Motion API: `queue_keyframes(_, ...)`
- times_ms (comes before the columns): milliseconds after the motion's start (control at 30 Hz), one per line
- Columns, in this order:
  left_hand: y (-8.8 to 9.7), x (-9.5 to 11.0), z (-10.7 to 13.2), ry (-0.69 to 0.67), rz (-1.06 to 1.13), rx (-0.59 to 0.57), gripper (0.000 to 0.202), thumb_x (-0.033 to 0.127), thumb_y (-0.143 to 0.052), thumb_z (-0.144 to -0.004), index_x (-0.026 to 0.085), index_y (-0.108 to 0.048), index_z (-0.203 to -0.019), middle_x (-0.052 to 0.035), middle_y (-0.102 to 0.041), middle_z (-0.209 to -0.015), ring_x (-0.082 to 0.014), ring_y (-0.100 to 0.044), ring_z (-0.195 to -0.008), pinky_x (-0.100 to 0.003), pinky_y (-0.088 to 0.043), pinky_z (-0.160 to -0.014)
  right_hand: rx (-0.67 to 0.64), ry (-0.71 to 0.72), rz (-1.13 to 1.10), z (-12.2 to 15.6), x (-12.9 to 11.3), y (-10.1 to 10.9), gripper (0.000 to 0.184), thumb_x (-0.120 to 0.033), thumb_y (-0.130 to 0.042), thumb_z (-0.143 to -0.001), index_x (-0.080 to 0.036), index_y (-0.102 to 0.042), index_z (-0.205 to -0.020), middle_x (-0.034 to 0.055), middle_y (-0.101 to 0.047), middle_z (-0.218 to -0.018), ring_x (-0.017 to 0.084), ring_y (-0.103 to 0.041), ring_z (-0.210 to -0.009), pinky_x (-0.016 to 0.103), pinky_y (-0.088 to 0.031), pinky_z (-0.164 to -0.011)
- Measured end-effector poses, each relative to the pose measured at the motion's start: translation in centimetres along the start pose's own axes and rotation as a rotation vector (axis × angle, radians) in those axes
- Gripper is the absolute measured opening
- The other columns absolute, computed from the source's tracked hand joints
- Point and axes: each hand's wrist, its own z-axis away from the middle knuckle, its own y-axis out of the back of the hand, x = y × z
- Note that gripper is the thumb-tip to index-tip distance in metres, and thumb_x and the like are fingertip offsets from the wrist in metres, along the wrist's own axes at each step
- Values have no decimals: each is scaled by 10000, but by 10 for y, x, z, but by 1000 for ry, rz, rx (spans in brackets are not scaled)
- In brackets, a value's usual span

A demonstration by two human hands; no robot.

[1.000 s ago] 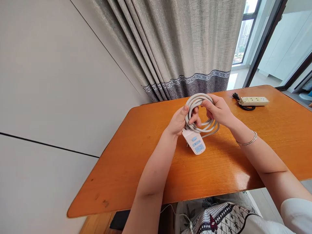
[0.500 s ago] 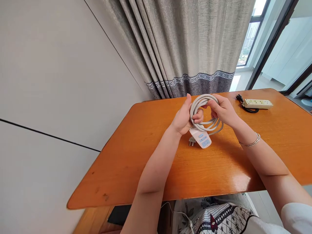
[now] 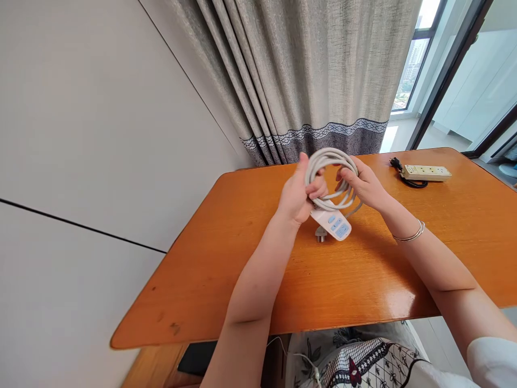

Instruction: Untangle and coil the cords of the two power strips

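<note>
A coiled grey-white power cord is held up over the table between both hands. My left hand wraps its fingers round the left side of the coil, thumb pointing up. On the right side, my right hand is closed on the loops, thumb on top. Below the coil hangs a white power strip with pale blue sockets, its upper end hidden behind the cord and left hand. The cord's plug dangles just left of the strip, prongs downward.
A cream power strip with a black cord and plug lies at the table's back right. The orange-brown wooden table has rounded corners. A grey curtain hangs behind it; a pale wall panel stands at left.
Both hands have moved slightly left and up with the coil. The power strip now tilts more to the right, and the plug has swung to hang straighter.
</note>
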Motion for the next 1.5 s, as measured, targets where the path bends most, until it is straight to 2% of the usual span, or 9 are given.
queue_keyframes(200,32,24,-11,-266,101,197,560,723,-468,-918,222,-489,-670,97,-207,-395,-65,-234,-337,-214,-331,-408,-118,-234,-52,-4,23,0,279,-353,-607,-938,-184,-517,-1141,-65,-555,-695,97,-597,-596,236,-533,-610)
queue_keyframes(400,71,39,-18,-456,108,314,571,742,-416,-929,241,-459,-657,83,-224,-398,-86,-246,-366,-233,-338,-436,-53,-240,352,0,37,-6,445,-161,-448,-945,-167,-453,-1390,37,-631,-887,160,-628,-734,319,-521,-727)
queue_keyframes(533,71,31,-25,-462,73,389,601,785,-367,-912,244,-440,-662,82,-215,-410,-89,-249,-371,-238,-322,-430,-56,-158,878,5,28,-14,507,-109,-359,-962,-151,-475,-1454,150,-643,-1081,239,-631,-860,374,-489,-787)
queue_keyframes(633,58,18,-29,-496,92,378,608,810,-388,-885,244,-454,-671,79,-234,-410,-92,-277,-368,-243,-296,-412,-195,-146,971,9,15,-19,405,-138,-430,-967,-104,-562,-1349,171,-651,-1063,261,-629,-901,367,-477,-796)
queue_keyframes(800,31,-7,-26,-569,20,391,579,765,-414,-910,231,-464,-693,73,-293,-428,-80,-299,-368,-225,-241,-388,-428,-196,521,17,-10,-27,171,-178,-592,-910,-155,-614,-1077,31,-642,-853,134,-617,-651,270,-497,-636)
queue_keyframes(967,18,-26,-16,-504,-98,284,500,699,-581,-868,225,-496,-734,67,-429,-503,-66,-395,-392,-199,-277,-388,-507,-451,-215,20,-19,-28,250,-259,-721,-849,-162,-593,-1041,-10,-645,-819,96,-674,-629,190,-561,-558)
queue_keyframes(1200,28,-21,-9,-434,-203,12,461,621,-780,-734,224,-551,-783,60,-532,-614,-75,-510,-441,-188,-317,-371,-291,-654,-715,14,-18,-35,54,-126,-647,-885,-138,-604,-854,44,-716,-774,78,-665,-575,129,-581,-527)
queue_keyframes(1333,30,-19,-10,-427,-258,31,398,550,-791,-766,214,-578,-789,46,-552,-640,-71,-492,-471,-195,-325,-403,-150,-723,-868,11,-17,-36,156,-35,-527,-919,-146,-631,-888,38,-711,-751,65,-683,-629,76,-570,-556)
queue_keyframes(1500,24,-22,-11,-352,-181,87,370,517,-770,-809,214,-562,-761,55,-485,-616,-60,-438,-454,-198,-313,-421,-182,-730,-853,13,-16,-35,127,-42,-576,-898,-136,-652,-938,52,-743,-814,73,-702,-676,89,-581,-595)
